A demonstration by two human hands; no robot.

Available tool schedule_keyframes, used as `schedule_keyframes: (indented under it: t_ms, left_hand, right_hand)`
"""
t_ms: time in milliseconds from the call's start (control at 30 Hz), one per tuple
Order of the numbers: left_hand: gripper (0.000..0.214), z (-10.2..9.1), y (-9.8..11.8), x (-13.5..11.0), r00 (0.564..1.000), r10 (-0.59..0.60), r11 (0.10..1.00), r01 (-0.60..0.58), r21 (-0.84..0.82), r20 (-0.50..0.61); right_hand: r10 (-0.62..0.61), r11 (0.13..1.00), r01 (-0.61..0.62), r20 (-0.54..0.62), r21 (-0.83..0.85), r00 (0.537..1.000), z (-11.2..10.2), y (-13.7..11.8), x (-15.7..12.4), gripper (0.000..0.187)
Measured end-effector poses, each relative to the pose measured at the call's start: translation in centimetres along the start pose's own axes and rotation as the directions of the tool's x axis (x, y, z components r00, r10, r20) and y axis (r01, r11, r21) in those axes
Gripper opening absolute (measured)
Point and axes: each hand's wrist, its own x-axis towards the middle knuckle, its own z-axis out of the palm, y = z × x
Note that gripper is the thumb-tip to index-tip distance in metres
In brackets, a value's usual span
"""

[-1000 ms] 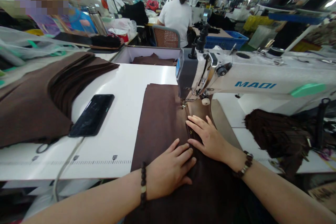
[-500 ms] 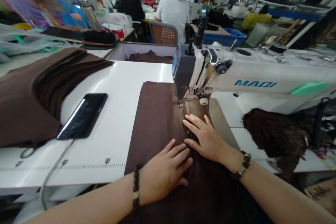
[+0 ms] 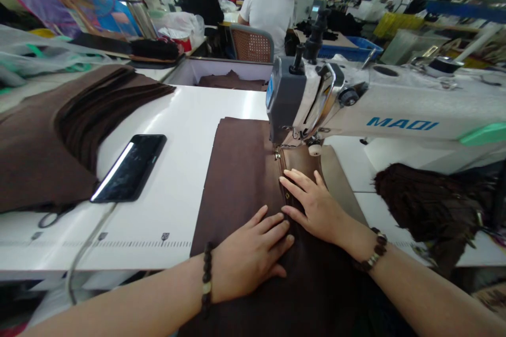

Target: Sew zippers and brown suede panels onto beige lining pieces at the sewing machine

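Brown fabric [image 3: 233,168] lies flat on the white table, running under the presser foot [image 3: 277,155] of a sewing machine [image 3: 328,89]. My left hand [image 3: 253,253] rests on the cloth toward the front, fingers stretched and slightly spread. Just right of it, my right hand [image 3: 314,202] lies flat, its fingertips beside a folded seam edge close below the foot. A small yellow mark [image 3: 287,196] shows on that seam strip. Both hands press on the cloth without gripping it. The needle tip is too small to make out.
A phone [image 3: 130,168] with a cable [image 3: 89,239] lies on the table at left, beside a stack of brown cut pieces [image 3: 47,126]. Small scissors [image 3: 49,219] poke out under the stack. Bunched dark brown cloth [image 3: 419,205] sits at right. A person [image 3: 269,13] sits beyond the table.
The camera view has shifted a little, so everything sits slightly further right and higher. Both hands remain flat on the fabric in nearly the same place; no clear feed of cloth shows.
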Motion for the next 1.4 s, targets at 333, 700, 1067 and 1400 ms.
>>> schedule_keyframes:
  t_ms: [333,700,1067,1400]
  left_hand:
    - [0.045,-0.1,-1.4,0.6,1.000,-0.001,1.000,0.001,0.009,-0.031]
    - [0.044,-0.5,-2.6,1.1,1.000,0.008,1.000,-0.008,0.020,-0.002]
    - [0.038,-0.2,-1.9,1.1,0.999,-0.049,0.997,0.050,0.051,-0.015]
    - [0.039,-0.5,-2.6,1.4,0.998,-0.046,0.998,0.047,0.050,-0.035]
  right_hand:
    - [0.001,0.999,-0.002,-0.012,-0.039,1.000,0.2,0.9,1.3,0.047]
    - [0.006,1.000,-0.006,-0.026,0.004,1.000,0.0,1.6,2.2,0.049]
    - [-0.040,0.999,0.040,-0.008,-0.015,0.999,0.1,0.7,-0.9,0.042]
    - [-0.002,0.999,0.002,-0.013,-0.052,1.000,0.3,1.0,0.1,0.043]
